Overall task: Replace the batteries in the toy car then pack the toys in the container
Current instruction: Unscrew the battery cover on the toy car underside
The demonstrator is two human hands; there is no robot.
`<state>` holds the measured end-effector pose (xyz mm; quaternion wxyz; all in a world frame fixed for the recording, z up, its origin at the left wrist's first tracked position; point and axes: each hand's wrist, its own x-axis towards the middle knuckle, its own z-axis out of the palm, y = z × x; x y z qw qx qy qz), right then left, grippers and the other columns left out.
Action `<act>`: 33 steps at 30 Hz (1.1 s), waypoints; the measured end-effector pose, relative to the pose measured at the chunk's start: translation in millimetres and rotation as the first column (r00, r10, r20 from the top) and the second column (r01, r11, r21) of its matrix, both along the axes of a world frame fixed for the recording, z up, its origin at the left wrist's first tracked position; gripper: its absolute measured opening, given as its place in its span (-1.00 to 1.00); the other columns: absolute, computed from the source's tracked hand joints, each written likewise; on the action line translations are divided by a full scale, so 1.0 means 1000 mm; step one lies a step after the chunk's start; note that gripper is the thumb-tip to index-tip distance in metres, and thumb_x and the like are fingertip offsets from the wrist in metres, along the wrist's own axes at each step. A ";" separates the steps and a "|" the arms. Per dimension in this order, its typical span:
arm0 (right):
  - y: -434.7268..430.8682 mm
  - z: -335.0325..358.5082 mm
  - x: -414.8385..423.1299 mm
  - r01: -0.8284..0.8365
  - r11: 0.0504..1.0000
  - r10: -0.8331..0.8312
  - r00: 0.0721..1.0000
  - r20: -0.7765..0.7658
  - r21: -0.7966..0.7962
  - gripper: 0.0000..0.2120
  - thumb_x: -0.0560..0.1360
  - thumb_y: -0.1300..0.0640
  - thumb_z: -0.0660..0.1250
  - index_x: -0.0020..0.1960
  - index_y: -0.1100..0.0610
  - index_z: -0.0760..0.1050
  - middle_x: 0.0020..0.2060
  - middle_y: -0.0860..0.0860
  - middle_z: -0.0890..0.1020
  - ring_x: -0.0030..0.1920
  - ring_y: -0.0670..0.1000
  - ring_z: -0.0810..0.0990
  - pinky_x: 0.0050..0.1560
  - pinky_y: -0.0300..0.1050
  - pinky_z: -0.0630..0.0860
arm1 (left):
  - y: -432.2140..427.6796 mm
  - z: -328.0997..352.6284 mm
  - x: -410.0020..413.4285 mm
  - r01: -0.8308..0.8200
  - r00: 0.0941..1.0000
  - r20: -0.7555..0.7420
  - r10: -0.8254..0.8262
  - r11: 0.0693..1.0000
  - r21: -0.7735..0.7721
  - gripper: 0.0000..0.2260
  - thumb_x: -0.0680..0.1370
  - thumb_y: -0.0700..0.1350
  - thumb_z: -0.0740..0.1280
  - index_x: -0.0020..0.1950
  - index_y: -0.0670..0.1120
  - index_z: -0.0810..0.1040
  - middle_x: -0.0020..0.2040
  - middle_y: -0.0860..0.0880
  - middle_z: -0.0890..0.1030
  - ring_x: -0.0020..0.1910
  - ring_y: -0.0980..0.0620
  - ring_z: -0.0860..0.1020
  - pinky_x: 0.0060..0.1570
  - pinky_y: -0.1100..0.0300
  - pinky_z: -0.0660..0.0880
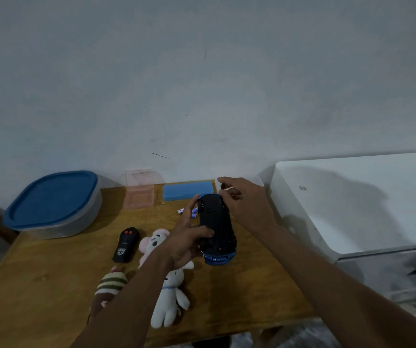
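Note:
The blue toy car [217, 227] is upside down above the wooden table [38, 285], its black underside facing me. My left hand [187, 243] grips its left side, thumb across the underside. My right hand [242, 199] is at the car's far end, fingers curled there; whether it pinches anything I cannot tell. Small batteries [188, 212] lie on the table beyond the car. A clear container with a blue lid [53, 202] stands at the back left.
A black remote control [126, 244], a pink plush [153, 243], a white plush [170, 297] and a striped brown plush [110, 287] lie near me. A blue box [188, 190] and clear pink case [140, 190] sit by the wall. A white cabinet [357, 202] stands on the right.

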<state>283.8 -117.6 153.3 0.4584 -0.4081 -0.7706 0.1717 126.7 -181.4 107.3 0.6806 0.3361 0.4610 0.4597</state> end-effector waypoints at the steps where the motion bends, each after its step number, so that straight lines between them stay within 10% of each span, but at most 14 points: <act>1: 0.000 0.000 0.000 0.005 1.000 -0.005 1.000 -0.001 -0.016 -0.73 0.47 0.21 0.41 0.16 0.14 0.59 -0.05 0.04 0.67 -0.15 -0.12 0.61 -0.05 -0.37 0.57 | 0.000 0.000 0.000 0.003 1.000 0.004 -0.003 1.000 -0.001 -0.18 0.49 -0.48 0.24 0.45 0.34 0.19 0.26 -0.24 0.56 0.15 -0.33 0.56 -0.02 -0.20 0.55; 33: -0.006 0.010 -0.004 -0.022 0.991 0.025 0.999 0.024 -0.129 -0.71 0.51 0.24 0.35 0.23 0.13 0.55 0.05 0.04 0.63 -0.06 -0.16 0.54 -0.06 -0.63 0.38 | 0.000 0.000 -0.004 -0.014 1.000 -0.007 0.014 1.000 -0.004 -0.18 0.46 -0.47 0.27 0.42 0.36 0.23 0.27 -0.25 0.54 0.18 -0.34 0.54 -0.03 -0.18 0.55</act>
